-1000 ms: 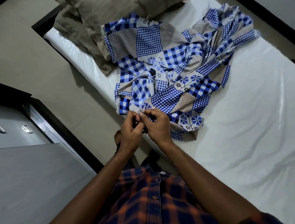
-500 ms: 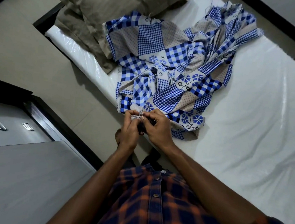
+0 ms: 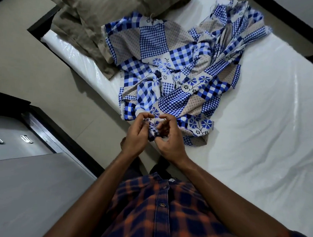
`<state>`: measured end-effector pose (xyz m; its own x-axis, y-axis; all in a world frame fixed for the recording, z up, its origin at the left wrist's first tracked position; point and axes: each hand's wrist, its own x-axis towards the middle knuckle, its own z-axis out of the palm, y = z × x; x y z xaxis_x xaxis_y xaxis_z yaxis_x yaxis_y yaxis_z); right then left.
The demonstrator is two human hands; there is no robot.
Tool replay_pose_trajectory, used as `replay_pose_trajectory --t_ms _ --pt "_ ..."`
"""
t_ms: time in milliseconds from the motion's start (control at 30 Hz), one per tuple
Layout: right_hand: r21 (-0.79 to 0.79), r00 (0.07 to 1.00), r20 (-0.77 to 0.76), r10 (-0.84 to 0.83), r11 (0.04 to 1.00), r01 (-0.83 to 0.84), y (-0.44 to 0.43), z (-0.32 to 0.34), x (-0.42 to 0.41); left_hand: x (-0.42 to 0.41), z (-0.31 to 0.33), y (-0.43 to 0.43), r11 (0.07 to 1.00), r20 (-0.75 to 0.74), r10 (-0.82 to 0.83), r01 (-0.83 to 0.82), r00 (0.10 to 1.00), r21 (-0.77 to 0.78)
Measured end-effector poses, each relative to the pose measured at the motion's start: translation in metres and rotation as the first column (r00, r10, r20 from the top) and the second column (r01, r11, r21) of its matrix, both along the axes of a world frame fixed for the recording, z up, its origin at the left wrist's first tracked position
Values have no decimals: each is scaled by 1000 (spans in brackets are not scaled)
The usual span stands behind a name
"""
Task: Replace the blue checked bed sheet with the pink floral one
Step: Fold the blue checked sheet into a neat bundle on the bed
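Observation:
The blue checked bed sheet (image 3: 176, 67) lies crumpled in a heap on the white plastic-covered mattress (image 3: 264, 112), stretching from the pillows to the near edge. At that near edge my left hand (image 3: 138, 135) and my right hand (image 3: 170, 140) are close together, both with fingers curled round a bunched corner of the sheet held between them. No pink floral sheet is in view.
Two grey-brown pillows (image 3: 96, 10) lie stacked at the head of the bed, the sheet overlapping their edge. A grey cabinet with metal handles (image 3: 9, 140) stands at my left, a strip of tiled floor (image 3: 34, 67) between it and the dark bed frame.
My hands have spread slightly apart and drawn the sheet's corner a little off the mattress edge toward me; more of the bunched fabric now shows between my fingers.

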<state>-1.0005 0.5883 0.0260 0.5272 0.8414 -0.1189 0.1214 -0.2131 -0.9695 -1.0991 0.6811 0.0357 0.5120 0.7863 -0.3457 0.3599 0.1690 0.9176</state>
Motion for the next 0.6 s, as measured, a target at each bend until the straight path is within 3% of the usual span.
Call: replay_pose_trajectory --t_ms 200,367,600 --pt "-110 980 192 -59 991 81 -11 -24 7 19 31 12 1000 50 -1 0 999 21" --pt "-11 876 381 -295 946 324 15 -14 19 37 54 26 991 80 -112 105 990 86" --pt "82 740 556 -378 911 404 42 9 67 66 94 51 958 71 -180 159 981 241"
